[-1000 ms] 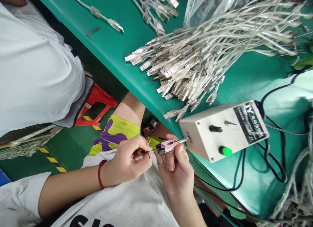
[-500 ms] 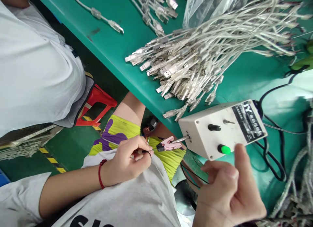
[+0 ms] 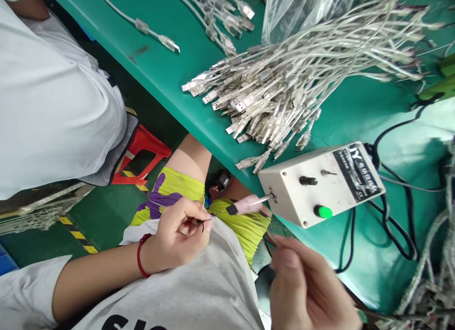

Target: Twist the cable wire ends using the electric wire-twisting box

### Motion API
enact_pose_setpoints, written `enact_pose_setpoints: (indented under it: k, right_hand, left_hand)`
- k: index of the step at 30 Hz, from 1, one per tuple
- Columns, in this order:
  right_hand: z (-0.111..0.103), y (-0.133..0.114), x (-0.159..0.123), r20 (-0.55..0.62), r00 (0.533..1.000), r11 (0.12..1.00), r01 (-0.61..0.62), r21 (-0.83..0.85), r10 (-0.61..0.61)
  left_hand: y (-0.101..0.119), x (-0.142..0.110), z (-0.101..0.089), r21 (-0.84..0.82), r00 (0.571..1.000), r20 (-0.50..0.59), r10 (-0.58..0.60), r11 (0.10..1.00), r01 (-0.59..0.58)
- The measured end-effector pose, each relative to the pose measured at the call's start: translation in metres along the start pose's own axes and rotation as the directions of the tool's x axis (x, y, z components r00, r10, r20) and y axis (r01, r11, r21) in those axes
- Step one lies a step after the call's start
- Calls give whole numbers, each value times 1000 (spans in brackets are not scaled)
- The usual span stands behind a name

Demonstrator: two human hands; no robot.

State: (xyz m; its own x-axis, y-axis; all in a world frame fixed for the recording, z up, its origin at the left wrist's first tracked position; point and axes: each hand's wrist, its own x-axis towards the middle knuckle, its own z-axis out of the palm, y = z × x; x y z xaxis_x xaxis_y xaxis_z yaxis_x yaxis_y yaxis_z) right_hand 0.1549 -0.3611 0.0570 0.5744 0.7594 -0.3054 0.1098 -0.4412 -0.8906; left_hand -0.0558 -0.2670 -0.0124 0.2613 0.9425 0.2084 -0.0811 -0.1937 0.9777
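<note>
My left hand (image 3: pixel 183 230), a red cord at its wrist, is closed in a pinch on thin wires (image 3: pixel 203 204), some light and one dark. A dark strand runs from its fingertips towards a pink clip (image 3: pixel 248 204) with a black tip, which is blurred. The clip sits at the end of a metal shaft on a pale box (image 3: pixel 322 185) with a black knob, a toggle switch and a green button (image 3: pixel 324 212). Below the box is my right hand (image 3: pixel 313 282), slightly smeared, its fingers curled together. What they hold, if anything, is hidden.
A large pile of USB cables (image 3: pixel 270 88) covers the green table (image 3: pixel 156 79) beyond the box, near a clear plastic bag (image 3: pixel 305 17). Black cords (image 3: pixel 394 226) trail right of the box. At left a person in white (image 3: pixel 60 98) sits by a red stool (image 3: pixel 142 152).
My right hand has drawn back from beside the green button, down and left, and its raised finger has folded in. My left hand has shifted slightly left. The pink clip has become blurred.
</note>
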Motion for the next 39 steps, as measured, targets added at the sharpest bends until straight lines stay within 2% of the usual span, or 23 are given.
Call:
enact_pose_setpoints:
  k: [1,3,5,7,9,15,20,26,29,32,34,36,39]
  right_hand:
    - [10,-1,-5,11,1000,1000,-11,6,11]
    - [35,-1,-9,151,984,984,-112,139,91]
    - [54,2,-7,343,924,918,-272,290,166]
    - [63,8,-3,426,884,861,-360,358,193]
    - [62,13,0,428,882,843,-375,384,198]
    - [56,17,5,385,915,861,-291,416,123]
    - [57,17,8,402,907,864,-299,404,126]
    - [63,8,14,456,878,776,-386,498,145]
    - [66,5,15,506,848,712,-452,538,157]
    - [67,7,16,527,830,690,-490,533,182]
    - [67,9,18,505,837,716,-484,504,211]
    - [68,9,22,447,866,741,-449,499,224]
    - [72,5,29,372,894,678,-435,592,248]
  left_hand:
    - [2,0,0,4,1000,16,22,1000,-22]
    - [7,2,0,8,995,79,64,998,-65]
    - [10,4,1,-6,981,160,106,994,-107]
    - [11,5,3,-31,970,206,130,992,-126]
    - [11,6,4,-37,967,216,137,991,-132]
    - [9,6,2,4,960,252,122,992,-127]
    - [9,8,1,14,961,252,116,992,-123]
    - [9,9,2,1,956,263,129,991,-134]
    - [6,8,2,3,962,245,125,992,-129]
    - [2,6,2,8,970,218,109,994,-113]
    - [0,5,2,10,974,208,93,995,-97]
    - [-2,5,2,5,978,192,77,997,-80]
    - [-3,7,1,-5,984,166,69,998,-70]
